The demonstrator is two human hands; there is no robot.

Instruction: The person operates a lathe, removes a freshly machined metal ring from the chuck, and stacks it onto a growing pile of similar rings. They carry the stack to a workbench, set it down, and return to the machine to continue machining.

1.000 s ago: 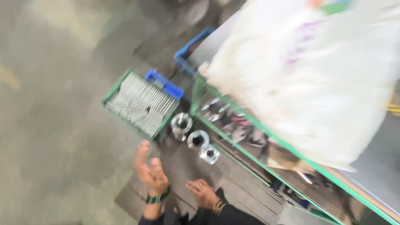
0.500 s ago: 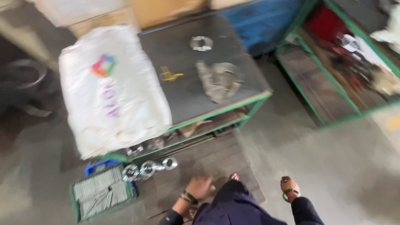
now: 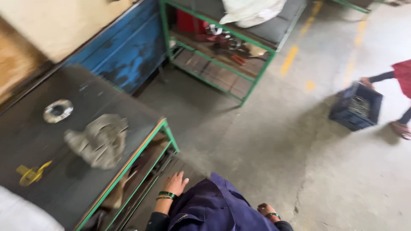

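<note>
Resting open left hand beside table

The left hand is held low with fingers spread and relaxed, palm down, gripping nothing, green bangles on its wrist. The right hand sits lower, fingers curled under, mostly hidden by a dark blue sleeve, a bangle on its wrist.

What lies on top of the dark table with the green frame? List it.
On the dark table lie a metal ring, a crumpled grey rag and a small yellow piece. Whatever lies under the rag is covered. The left hand hovers open beside the table's lower shelf.
</note>
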